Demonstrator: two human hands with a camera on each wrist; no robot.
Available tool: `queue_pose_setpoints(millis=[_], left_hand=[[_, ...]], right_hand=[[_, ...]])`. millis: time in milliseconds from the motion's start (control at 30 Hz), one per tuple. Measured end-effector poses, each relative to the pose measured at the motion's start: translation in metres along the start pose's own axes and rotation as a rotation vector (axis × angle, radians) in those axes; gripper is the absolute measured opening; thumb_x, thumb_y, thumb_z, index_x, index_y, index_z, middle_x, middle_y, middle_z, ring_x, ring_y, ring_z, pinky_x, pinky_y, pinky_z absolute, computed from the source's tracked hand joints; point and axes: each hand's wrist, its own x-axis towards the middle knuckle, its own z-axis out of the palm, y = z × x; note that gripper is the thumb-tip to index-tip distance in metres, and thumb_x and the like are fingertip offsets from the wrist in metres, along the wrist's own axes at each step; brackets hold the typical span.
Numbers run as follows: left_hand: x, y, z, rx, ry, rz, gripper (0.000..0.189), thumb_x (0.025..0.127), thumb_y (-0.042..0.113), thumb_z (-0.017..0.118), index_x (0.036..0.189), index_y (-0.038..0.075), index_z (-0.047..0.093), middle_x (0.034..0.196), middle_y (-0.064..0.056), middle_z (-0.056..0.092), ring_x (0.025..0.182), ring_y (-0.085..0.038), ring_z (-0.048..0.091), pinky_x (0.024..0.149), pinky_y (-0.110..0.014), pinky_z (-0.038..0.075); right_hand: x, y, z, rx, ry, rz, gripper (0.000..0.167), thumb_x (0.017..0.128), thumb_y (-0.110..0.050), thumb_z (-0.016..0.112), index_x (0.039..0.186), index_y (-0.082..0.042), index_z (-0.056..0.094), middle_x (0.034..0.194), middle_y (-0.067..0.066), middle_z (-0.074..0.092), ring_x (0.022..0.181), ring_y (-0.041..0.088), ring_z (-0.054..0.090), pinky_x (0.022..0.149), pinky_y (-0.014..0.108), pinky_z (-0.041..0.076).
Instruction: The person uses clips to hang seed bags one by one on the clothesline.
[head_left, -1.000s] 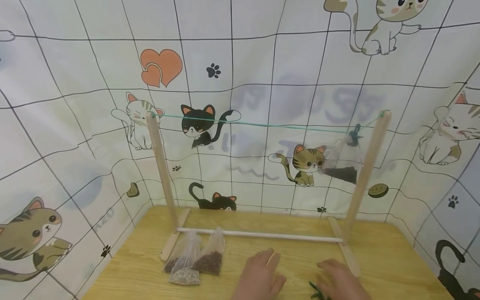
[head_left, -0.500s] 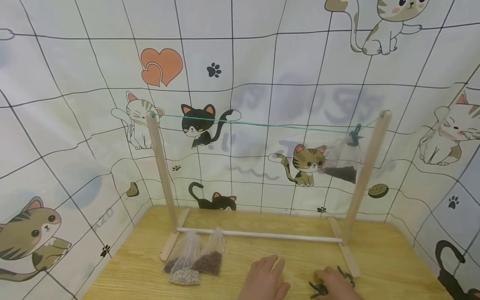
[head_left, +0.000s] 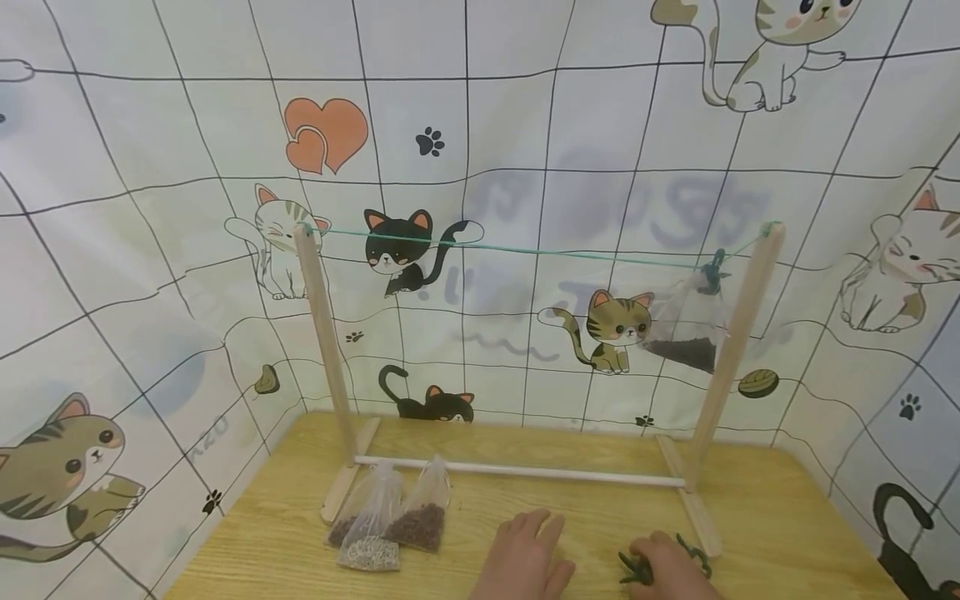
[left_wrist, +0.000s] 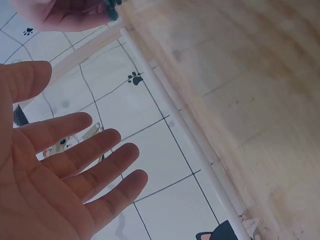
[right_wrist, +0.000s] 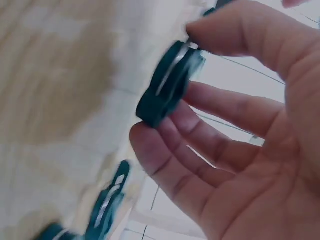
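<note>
My right hand (head_left: 663, 567) is low over the table at the right, beside the frame's foot. It pinches a dark green plastic spring clip (right_wrist: 170, 80) between thumb and fingertips. Another green clip (right_wrist: 107, 205) lies on the table by that hand, with part of one more (right_wrist: 55, 232) at the picture's edge. Green prongs (head_left: 636, 569) stick out left of the hand in the head view. My left hand (head_left: 523, 554) is nearby with nothing in it, its fingers (left_wrist: 100, 150) extended and slightly spread.
A wooden frame with a white crossbar (head_left: 517, 471) carries a green string (head_left: 525, 250). At its right end, a clip (head_left: 712, 271) holds a plastic bag of dark grains (head_left: 682, 350). Filled bags (head_left: 416, 525) lie at left on the table (head_left: 247, 542). A cat-printed sheet surrounds everything.
My right hand has lowered a little and its fingers have closed on a clip, baring another clip to its right. My left hand has shifted slightly right and toward me.
</note>
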Motion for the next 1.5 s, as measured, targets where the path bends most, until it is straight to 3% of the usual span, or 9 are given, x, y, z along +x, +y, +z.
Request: queue_pose_setpoints(millis=[200,467,633,933,1133,1333,1500], left_hand=[[0.001,-0.003,-0.011,-0.144,-0.062,-0.058,0.048,0.104,0.043,0.061,0.138,0.009,0.064,0.133,-0.007,0.065,0.120,-0.024,0.063,0.096,-0.044,0.055],[0.006,-0.002,-0.028,-0.377,-0.068,-0.161,0.049,0.101,0.045,0.066,0.137,0.012,0.064,0.131,-0.002,0.064,0.118,-0.019,0.063,0.095,-0.037,0.056],[0.009,0.000,-0.036,-0.463,-0.046,-0.188,0.050,0.098,0.046,0.069,0.136,0.013,0.065,0.125,0.002,0.064,0.113,-0.014,0.062,0.089,-0.033,0.056],[0.009,0.001,-0.034,-0.491,0.017,-0.131,0.047,0.098,0.050,0.067,0.128,0.013,0.070,0.110,0.007,0.065,0.099,-0.006,0.061,0.080,-0.024,0.054],[0.008,0.002,-0.034,-0.459,0.049,-0.098,0.041,0.099,0.048,0.066,0.124,0.015,0.071,0.103,0.012,0.061,0.093,-0.002,0.059,0.077,-0.020,0.052],[0.007,0.000,-0.034,-0.433,0.084,-0.092,0.034,0.097,0.042,0.071,0.119,0.016,0.071,0.102,0.011,0.060,0.091,0.000,0.057,0.077,-0.020,0.051],[0.007,-0.001,-0.033,-0.403,0.113,-0.094,0.029,0.094,0.037,0.077,0.115,0.017,0.070,0.100,0.011,0.058,0.087,0.004,0.051,0.073,-0.019,0.049]], right_hand=[[0.000,-0.024,-0.009,0.099,0.132,-0.008,0.040,0.082,-0.015,0.083,0.117,0.000,0.070,0.098,0.002,0.064,0.080,0.006,0.059,0.066,0.024,0.053],[0.003,-0.071,-0.018,0.459,0.279,0.073,0.038,0.091,-0.012,0.079,0.126,-0.002,0.069,0.113,0.012,0.072,0.090,0.005,0.068,0.077,0.024,0.058],[0.006,-0.083,-0.021,0.622,0.240,0.087,0.042,0.095,-0.014,0.075,0.131,0.004,0.065,0.119,0.017,0.071,0.094,0.005,0.069,0.079,0.025,0.057],[0.009,-0.088,-0.013,0.883,0.059,-0.005,0.047,0.102,-0.014,0.065,0.138,0.013,0.053,0.132,0.023,0.064,0.105,0.006,0.069,0.089,0.024,0.054],[0.010,-0.090,-0.012,0.946,0.021,-0.018,0.051,0.103,-0.013,0.065,0.142,0.015,0.048,0.133,0.019,0.063,0.107,0.007,0.069,0.091,0.025,0.055],[0.008,-0.093,-0.012,0.873,0.077,-0.022,0.051,0.100,-0.012,0.068,0.142,0.012,0.050,0.133,0.026,0.061,0.105,0.006,0.067,0.088,0.027,0.056],[0.006,-0.094,-0.014,0.855,0.133,0.001,0.053,0.099,-0.011,0.070,0.144,0.009,0.051,0.125,0.018,0.065,0.103,0.006,0.067,0.086,0.027,0.057]])
